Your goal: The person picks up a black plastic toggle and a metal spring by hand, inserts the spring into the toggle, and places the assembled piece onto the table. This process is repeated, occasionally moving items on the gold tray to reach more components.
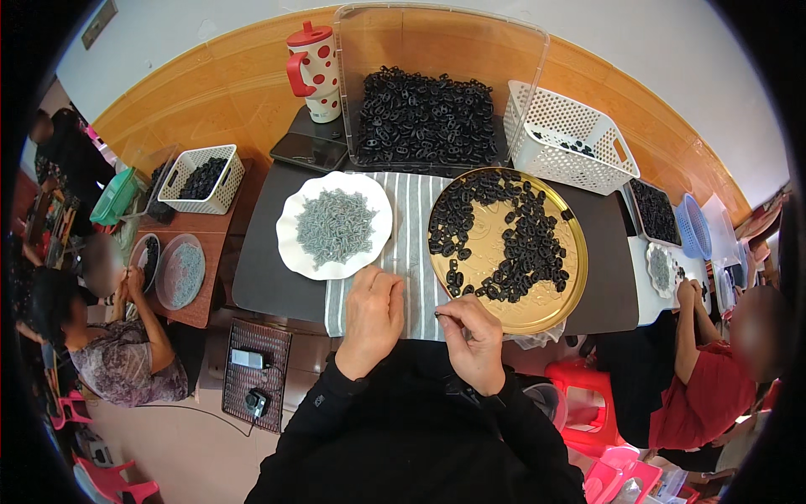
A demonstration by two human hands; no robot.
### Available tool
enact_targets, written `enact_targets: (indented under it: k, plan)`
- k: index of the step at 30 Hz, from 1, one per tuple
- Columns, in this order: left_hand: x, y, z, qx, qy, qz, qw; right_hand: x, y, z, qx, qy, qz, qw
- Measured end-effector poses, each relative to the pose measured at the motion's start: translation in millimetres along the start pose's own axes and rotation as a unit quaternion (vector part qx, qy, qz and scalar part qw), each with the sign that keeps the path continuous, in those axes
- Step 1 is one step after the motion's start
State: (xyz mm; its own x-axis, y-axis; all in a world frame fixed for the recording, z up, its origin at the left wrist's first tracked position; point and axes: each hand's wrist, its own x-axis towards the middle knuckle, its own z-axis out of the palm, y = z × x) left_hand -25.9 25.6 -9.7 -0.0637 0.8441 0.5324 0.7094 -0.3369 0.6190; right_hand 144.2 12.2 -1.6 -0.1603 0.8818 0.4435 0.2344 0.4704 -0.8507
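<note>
My left hand (pixel 372 323) is closed over the striped cloth, thumb and fingers pressed together. Whatever it may hold is hidden or too small to name. A little to its right, my right hand (pixel 474 343) pinches a small black piece, just off the near rim of the round gold tray (pixel 489 277). Many black oval pieces with holes (pixel 537 252) lie on that tray in a rough ring. Beyond my left hand, a white scalloped plate (pixel 290 225) bears a heap of small grey screw-like pieces (pixel 336 225).
A striped cloth (pixel 411 235) covers the middle of the dark table (pixel 269 260). Behind stand a clear bin of black pieces (pixel 428 118), a white basket (pixel 571 151), a spotted tumbler (pixel 319 71) and a phone (pixel 309 151). People sit at tables left and right; a red stool (pixel 583 403) is at right.
</note>
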Motion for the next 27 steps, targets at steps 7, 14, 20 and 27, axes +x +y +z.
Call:
enact_targets:
  k: [7, 14, 20, 27]
  plan:
    - [-6, -1, -6, -0.32, -0.055, -0.139, 0.935, 4, -6, 9, -0.014, -0.01, 0.031, 0.999]
    - [-7, -1, -7, -0.355, -0.06, -0.106, 0.927, 18, 3, 20, 0.0, -0.019, 0.021, 1.0]
    - [-7, -2, -11, -0.34, -0.073, -0.096, 0.933, 20, 5, 21, 0.027, -0.053, 0.031, 0.998]
    - [-9, -11, -8, -0.348, -0.112, -0.135, 0.921, 22, 4, 22, -0.022, -0.017, -0.047, 0.999]
